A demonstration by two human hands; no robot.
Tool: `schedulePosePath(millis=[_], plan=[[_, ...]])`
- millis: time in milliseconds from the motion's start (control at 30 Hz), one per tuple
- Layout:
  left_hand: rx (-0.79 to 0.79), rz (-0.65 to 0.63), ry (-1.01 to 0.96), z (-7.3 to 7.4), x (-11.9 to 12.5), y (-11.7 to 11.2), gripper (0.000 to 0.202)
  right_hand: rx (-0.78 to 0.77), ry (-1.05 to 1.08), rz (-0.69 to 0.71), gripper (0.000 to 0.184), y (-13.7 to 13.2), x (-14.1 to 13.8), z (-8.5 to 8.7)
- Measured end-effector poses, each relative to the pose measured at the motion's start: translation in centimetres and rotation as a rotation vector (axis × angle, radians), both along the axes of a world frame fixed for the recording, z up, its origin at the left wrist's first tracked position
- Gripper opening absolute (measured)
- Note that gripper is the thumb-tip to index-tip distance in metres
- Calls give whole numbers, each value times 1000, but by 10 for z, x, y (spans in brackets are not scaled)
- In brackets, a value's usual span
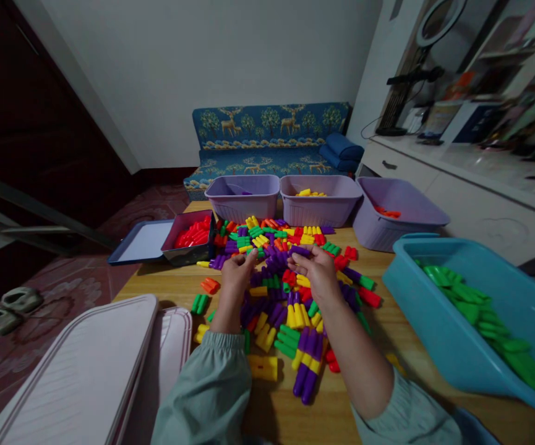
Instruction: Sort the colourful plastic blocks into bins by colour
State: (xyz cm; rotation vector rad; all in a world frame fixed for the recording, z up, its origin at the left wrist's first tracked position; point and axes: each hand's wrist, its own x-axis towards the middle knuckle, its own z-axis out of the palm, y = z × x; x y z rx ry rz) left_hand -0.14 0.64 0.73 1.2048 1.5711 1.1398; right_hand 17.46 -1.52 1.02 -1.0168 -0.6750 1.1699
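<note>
Plastic building pieces shaped like joined tubes, in purple, yellow, green, red and orange, lie in a loose pile on the wooden table. Over its right part is my right hand, closed around a purple plastic piece between thumb and fingers. My left hand is above the left part of the pile with its fingers curled together; a bit of green shows by its fingertips, but whether it is held I cannot make out. Nearer me lie a joined purple-and-yellow block and a yellow piece.
Purple bins line the table's far side, some with sorted pieces inside. A turquoise bin with green pieces stands at right. A dark box of red pieces sits left, beside a blue-rimmed lid. Pale lids are at front left.
</note>
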Motion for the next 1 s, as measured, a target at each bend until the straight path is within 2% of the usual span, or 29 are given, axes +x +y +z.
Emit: schedulePosePath(millis=[100,167,233,333,433,500,567,667,733,800,900,1000], plan=[[45,2,258,-3,-6,1,53,-8,-141,40,30,-1,-6,-2],[14,-5,260,-2,-7,1,55,-12,-248,17,27,0,-7,-3],[-86,-9,90,1,-4,1,57,4,-381,-30,25,0,-7,-5],[-237,-97,-366,9,6,-2,63,94,-590,-57,28,-1,-11,-4],[-303,-230,-773,16,15,-6,65,235,-643,112,46,-6,-20,0],[-305,-240,-892,17,18,-8,61,311,-660,200,58,-8,-23,3],[-273,-195,-893,16,19,-7,50,345,-785,141,61,-7,-20,3],[-153,-88,-637,8,18,-5,32,321,-1121,21,57,-3,-11,-5],[7,-57,-320,0,19,-3,23,271,-1306,45,58,0,-7,-14],[207,-92,15,-7,21,-2,18,220,-1412,98,59,2,-7,-23],[391,-225,397,-13,24,-3,39,185,-1500,118,55,3,-9,-30],[366,-321,659,-13,26,-7,51,185,-1527,103,51,1,-9,-27]])
